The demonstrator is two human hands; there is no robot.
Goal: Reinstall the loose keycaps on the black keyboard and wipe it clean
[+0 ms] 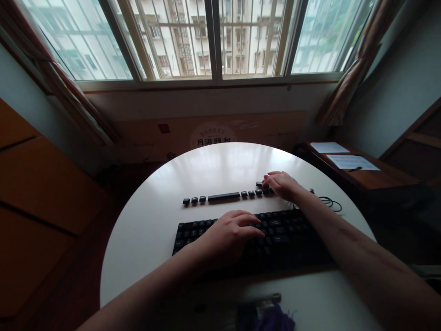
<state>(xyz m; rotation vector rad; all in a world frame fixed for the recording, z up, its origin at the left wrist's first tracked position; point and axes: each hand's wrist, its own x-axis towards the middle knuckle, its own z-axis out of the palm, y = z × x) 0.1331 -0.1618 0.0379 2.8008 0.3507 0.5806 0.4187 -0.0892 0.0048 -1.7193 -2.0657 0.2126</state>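
Purple cloth (277, 318) nearest the camera, at 5 o'clock, beside a dim metal piece (265, 304); details too dark to read. Far left, orange-brown cabinet (31, 230) at 8 to 9 o'clock, then patterned curtain (60, 80) at 10. White round surface (138, 239) fills the lower middle. Row of black keys (223, 197) stands on it at 6 o'clock, just below center: three small ones at the left end, a long one, then more small ones running toward the right hand. Barred window (217, 41) at 12, printed panel (206, 133) under it.

Left hand (234, 232) near 6 o'clock, palm down over the black keyboard (275, 232), fingers released and loosely spread, nothing seen in them; contact with the keyboard unclear. Keyboard lies on the surface at 5 o'clock, on the camera side of the key row, partly hidden by both arms. Right hand (279, 185) at 4 o'clock, fingers bent down at the row's right end; cannot tell if they grasp a key. Cable (330, 202) coils just beyond that forearm. Second curtain (354, 69) at 2. Brown side surface (389, 179) at 3, with papers (353, 162) and dark pen (355, 169).
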